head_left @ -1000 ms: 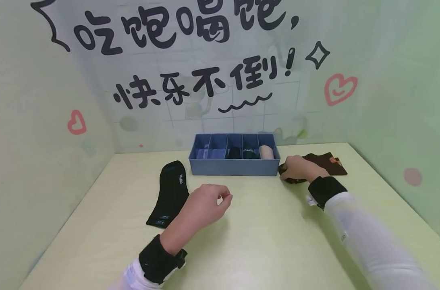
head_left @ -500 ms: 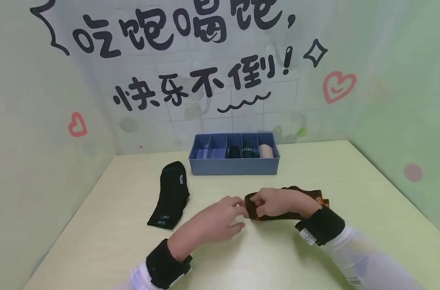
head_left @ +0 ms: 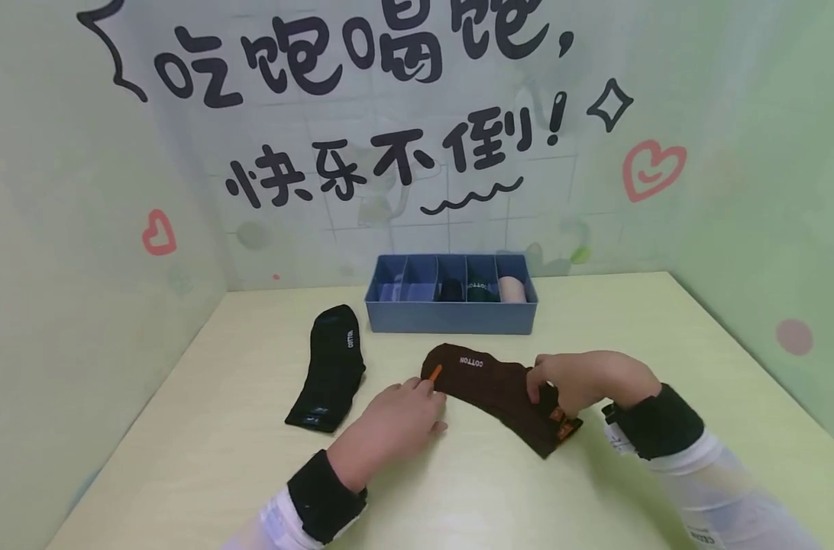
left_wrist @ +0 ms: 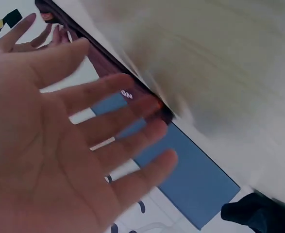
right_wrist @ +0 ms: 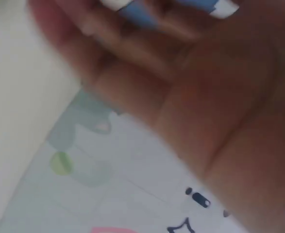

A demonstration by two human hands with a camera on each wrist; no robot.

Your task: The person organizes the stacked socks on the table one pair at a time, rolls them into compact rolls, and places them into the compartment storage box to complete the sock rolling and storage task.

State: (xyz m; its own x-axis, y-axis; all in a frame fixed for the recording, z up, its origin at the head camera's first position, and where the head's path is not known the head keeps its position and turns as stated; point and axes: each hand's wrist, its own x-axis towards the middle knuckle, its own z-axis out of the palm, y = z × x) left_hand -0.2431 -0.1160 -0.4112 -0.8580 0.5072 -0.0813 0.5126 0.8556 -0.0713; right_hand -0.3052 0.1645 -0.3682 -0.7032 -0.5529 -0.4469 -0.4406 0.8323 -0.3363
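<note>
A pair of brown socks (head_left: 494, 388) with a COTTON label and orange marks lies flat on the table, toes to the left. My left hand (head_left: 398, 422) touches the toe end with its fingertips; the left wrist view shows its fingers (left_wrist: 127, 124) straight and spread. Over the cuff end is my right hand (head_left: 589, 378), fingers pointing down at the fabric. In the right wrist view its fingers (right_wrist: 118, 82) look extended but blurred, and the socks do not show there. Black socks (head_left: 328, 370) lie to the left of my left hand.
Against the back wall stands a blue divided box (head_left: 451, 318). Its right compartments hold a black roll (head_left: 450, 290), a dark green roll (head_left: 481, 291) and a pale pink roll (head_left: 512, 289). Walls enclose the table on the left and right.
My right hand has brought the brown socks from beside the box to the table's middle, then moved from the toe end to the cuff. My left hand has reached forward onto the toe.
</note>
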